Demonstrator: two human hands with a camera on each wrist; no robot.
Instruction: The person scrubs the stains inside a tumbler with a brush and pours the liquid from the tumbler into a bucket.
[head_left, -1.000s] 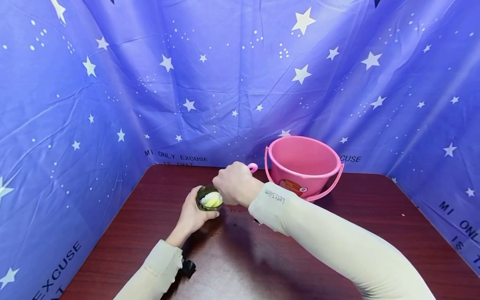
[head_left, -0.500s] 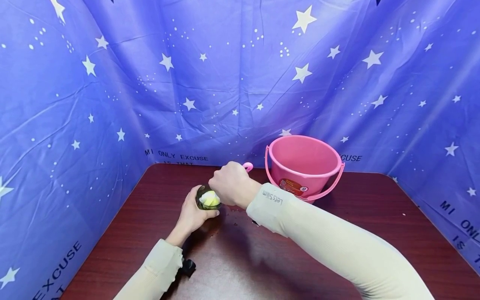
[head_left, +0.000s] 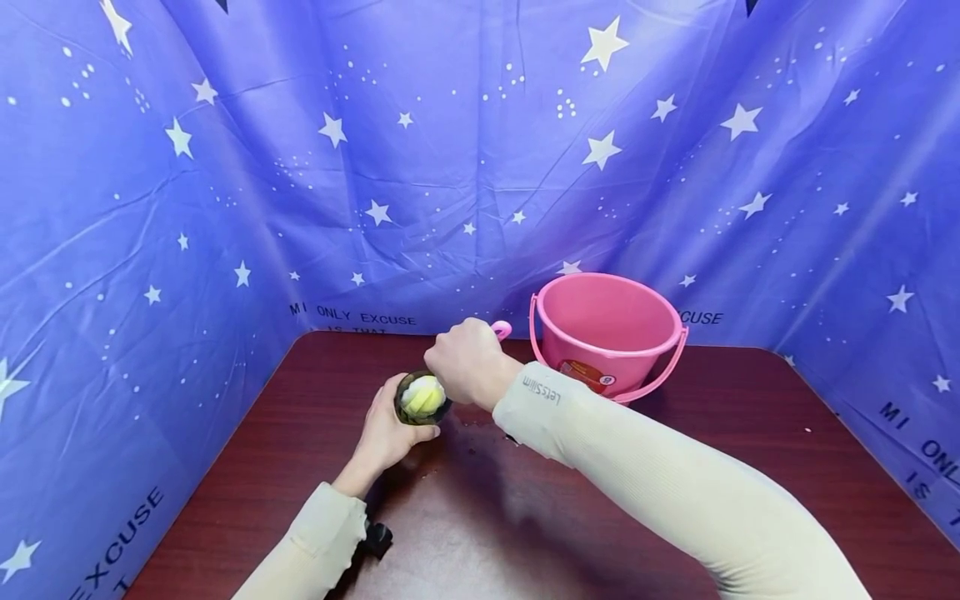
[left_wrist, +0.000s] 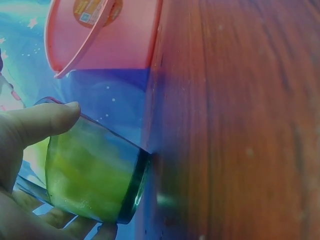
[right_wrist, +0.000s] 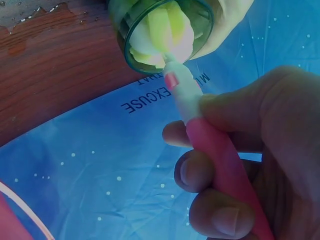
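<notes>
A dark green glass [head_left: 405,414] is gripped by my left hand [head_left: 386,429], thumb on the near side and fingers round the far side. Inside it shows a yellow and white striped sponge head [right_wrist: 170,30]. My right hand [head_left: 471,362] holds a pink and white handle [right_wrist: 215,150] with fingers curled round it; the handle's white end reaches the sponge at the glass's mouth. In the left wrist view the glass [left_wrist: 95,170] stands tilted, its base edge close to the wooden surface.
A pink bucket [head_left: 555,337] with its handle down stands at the back right of the dark red table [head_left: 637,475]. Water drops [right_wrist: 60,7] lie on the wood near the glass. A starry blue cloth [head_left: 450,167] hangs behind and at both sides.
The glass's mouth has tipped slightly and the sponge inside has shifted and turned a little. My right hand has moved slightly left, then back right and up, still holding the handle.
</notes>
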